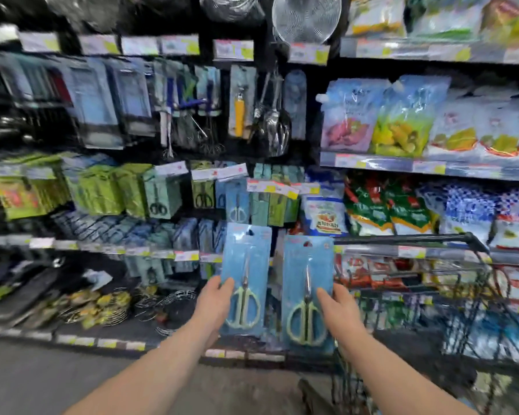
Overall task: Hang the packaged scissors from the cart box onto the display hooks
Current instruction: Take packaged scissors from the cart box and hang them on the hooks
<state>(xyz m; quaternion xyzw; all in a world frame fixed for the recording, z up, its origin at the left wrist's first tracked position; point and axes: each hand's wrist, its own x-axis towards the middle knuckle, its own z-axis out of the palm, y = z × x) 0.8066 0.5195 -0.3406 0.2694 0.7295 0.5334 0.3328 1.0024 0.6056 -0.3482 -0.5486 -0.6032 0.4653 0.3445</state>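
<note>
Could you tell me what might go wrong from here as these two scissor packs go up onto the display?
The left hand grips the left pack and the right hand the right pack, both low down, so no hand is free to part the hung packs. Price tags hang in front of them and might snag a pack's top.
</note>
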